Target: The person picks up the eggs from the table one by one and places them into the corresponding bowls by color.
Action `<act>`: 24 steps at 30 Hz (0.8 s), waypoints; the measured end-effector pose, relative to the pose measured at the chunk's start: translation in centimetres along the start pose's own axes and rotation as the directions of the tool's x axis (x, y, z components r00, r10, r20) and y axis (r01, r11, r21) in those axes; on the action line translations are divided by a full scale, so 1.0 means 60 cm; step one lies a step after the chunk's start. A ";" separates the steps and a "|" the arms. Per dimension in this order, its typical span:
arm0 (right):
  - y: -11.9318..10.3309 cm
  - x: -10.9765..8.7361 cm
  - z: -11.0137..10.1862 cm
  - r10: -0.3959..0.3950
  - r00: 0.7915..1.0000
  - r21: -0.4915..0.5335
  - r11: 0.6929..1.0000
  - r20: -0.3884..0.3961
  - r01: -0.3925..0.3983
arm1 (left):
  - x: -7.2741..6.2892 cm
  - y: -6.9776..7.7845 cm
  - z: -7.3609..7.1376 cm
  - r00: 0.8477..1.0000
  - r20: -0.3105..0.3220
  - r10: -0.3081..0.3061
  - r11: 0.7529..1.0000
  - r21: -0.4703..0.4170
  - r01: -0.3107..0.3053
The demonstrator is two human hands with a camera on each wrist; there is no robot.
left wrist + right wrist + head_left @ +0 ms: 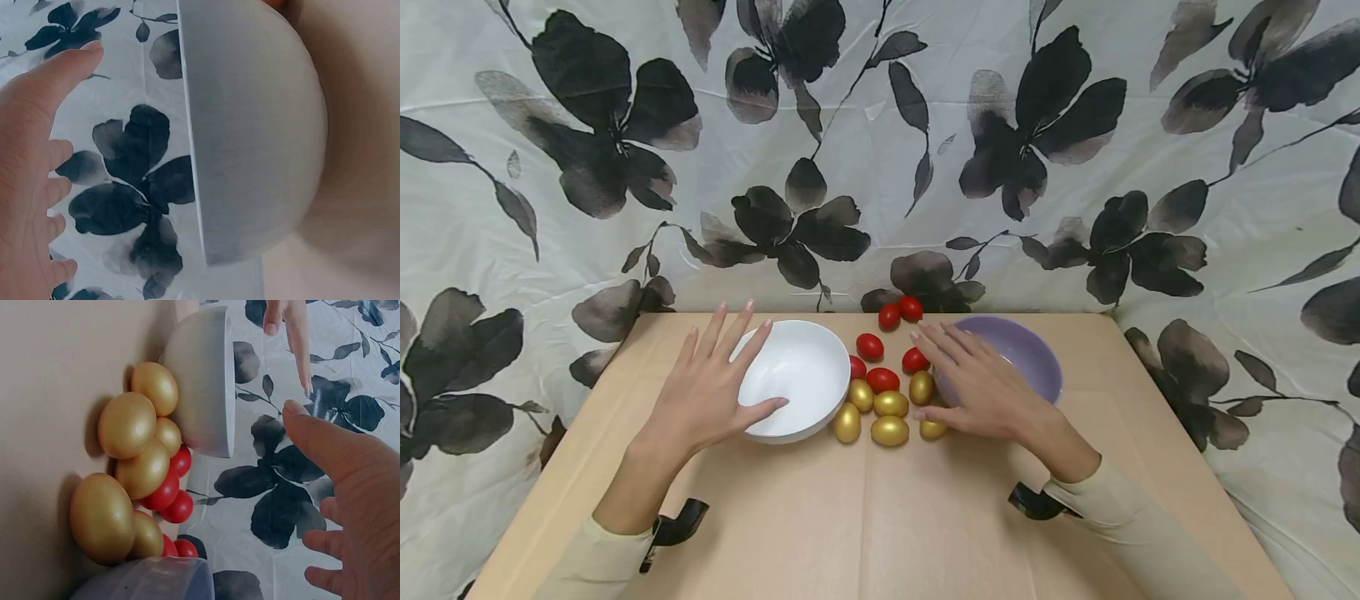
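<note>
My left hand [711,396], fingers spread, hovers over the left side of a white bowl [805,383]. In the left wrist view the bowl's outer wall [256,137] stands apart from the hand [28,156]. My right hand [981,383] is spread above the near left part of a purple bowl [1030,358], holding nothing. Between the bowls lie several gold eggs [890,431] and, behind them, several red eggs [870,347]. The right hand partly hides a gold egg [933,429] and the purple bowl. Both bowls' visible insides hold nothing.
The bowls and eggs sit toward the far edge of a light wooden table [865,517]. Behind it hangs a white cloth [910,150] with dark flowers. Two red eggs [912,308] lie close to the far edge. A black strap mount [1037,502] sits at the right wrist.
</note>
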State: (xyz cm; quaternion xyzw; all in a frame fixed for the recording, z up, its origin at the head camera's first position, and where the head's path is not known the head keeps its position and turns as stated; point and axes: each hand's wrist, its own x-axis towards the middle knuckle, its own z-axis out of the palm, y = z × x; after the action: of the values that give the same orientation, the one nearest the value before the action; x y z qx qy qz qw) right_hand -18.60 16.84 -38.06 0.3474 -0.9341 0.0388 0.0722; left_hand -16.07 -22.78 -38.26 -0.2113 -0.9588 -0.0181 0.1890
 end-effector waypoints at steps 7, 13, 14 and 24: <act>-0.008 -0.001 0.010 -0.044 0.999 0.142 0.989 -0.003 0.044 | -0.004 -0.024 0.014 1.000 -0.009 -0.002 0.997 -0.072 0.001; -0.015 -0.003 0.018 -0.035 0.999 0.277 0.960 0.012 0.030 | -0.005 -0.047 0.028 0.998 -0.008 -0.068 0.976 -0.209 0.065; -0.016 -0.003 0.020 -0.031 0.999 0.294 0.955 0.014 0.025 | -0.005 -0.050 0.030 0.996 0.005 -0.089 0.969 -0.232 0.088; -0.022 -0.001 0.034 0.000 0.998 0.406 0.914 0.062 -0.025 | -0.011 -0.072 0.049 0.969 0.092 -0.230 0.868 -0.431 0.247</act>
State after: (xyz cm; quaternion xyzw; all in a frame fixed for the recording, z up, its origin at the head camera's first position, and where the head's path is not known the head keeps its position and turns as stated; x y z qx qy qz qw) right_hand -17.92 15.63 -40.06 0.3499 -0.9097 0.2217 -0.0303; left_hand -18.37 -26.63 -41.05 -0.1288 -0.9520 -0.2531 0.1146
